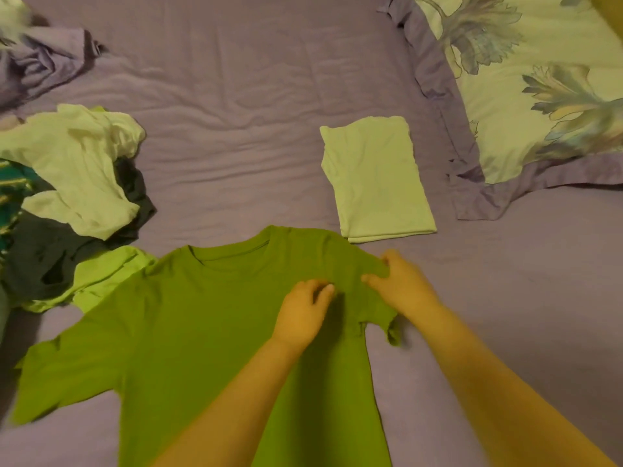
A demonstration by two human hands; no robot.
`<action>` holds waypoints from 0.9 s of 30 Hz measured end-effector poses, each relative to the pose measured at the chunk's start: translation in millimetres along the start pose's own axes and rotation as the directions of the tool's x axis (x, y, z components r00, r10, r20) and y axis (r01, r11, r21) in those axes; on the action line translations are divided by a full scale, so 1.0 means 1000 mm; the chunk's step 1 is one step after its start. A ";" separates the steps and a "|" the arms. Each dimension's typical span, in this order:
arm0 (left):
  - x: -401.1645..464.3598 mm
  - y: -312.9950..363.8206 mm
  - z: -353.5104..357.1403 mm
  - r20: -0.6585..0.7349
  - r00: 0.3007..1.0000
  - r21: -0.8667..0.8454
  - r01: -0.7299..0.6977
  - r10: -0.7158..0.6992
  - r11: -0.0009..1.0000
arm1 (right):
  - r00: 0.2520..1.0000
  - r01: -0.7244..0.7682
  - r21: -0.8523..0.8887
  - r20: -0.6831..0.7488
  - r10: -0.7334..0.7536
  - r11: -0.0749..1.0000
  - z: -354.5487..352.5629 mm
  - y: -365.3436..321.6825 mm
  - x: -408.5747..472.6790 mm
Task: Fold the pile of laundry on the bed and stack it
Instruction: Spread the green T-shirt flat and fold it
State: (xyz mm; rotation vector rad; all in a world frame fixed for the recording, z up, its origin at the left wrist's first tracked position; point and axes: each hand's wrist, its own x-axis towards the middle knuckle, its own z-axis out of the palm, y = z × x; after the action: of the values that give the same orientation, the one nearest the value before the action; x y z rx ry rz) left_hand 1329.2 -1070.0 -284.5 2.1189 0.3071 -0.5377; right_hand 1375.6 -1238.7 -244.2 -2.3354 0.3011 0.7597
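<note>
Green cotton T-shirt looks light and floppy; left hand and right hand both pinch its right sleeve, best held at seams.

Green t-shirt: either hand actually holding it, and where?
Both. The right hand grips the green t-shirt at its right shoulder and sleeve; the left hand pinches the fabric just beside it, on the chest.

The bed has a wrinkled purple sheet. On it lies a green shirt, spread flat, and beyond it a folded pale shirt. At left is a loose pile of clothes. At right lies a flowered pillow.
</note>
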 end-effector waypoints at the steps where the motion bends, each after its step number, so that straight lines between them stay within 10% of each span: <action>1: -0.004 0.005 -0.005 0.081 0.986 -0.322 0.163 -0.144 0.933 | 0.994 -0.057 0.169 0.105 0.040 0.984 0.005 -0.014 0.000; 3: -0.004 0.003 -0.013 0.258 0.926 -0.670 0.376 -0.274 0.640 | 0.949 -0.187 0.421 0.312 0.051 0.887 0.018 -0.033 -0.002; 5: -0.004 -0.004 -0.020 0.270 0.920 -0.735 0.387 -0.284 0.556 | 0.972 -0.138 0.389 0.230 0.049 0.911 0.029 -0.035 -0.002; 8: -0.005 -0.017 -0.025 0.016 0.967 -0.561 0.220 -0.255 0.798 | 0.986 0.093 -0.046 -0.131 -0.098 0.995 0.050 -0.014 0.000; 13: -0.004 -0.041 -0.025 -0.215 0.970 -0.244 0.056 -0.110 0.968 | 0.925 0.282 -0.528 -0.073 -0.374 0.801 0.095 0.011 -0.005; 27: 0.007 -0.038 -0.024 -0.372 0.906 -0.022 0.209 -0.202 0.978 | 0.948 0.203 -0.632 -0.064 -0.312 0.748 0.101 0.034 0.007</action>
State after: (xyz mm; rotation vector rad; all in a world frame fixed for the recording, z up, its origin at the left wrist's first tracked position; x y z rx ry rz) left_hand 1326.1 -1029.0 -303.1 2.2132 0.7504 -0.2506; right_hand 1322.6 -1199.0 -328.2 -2.9882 -0.2572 0.5756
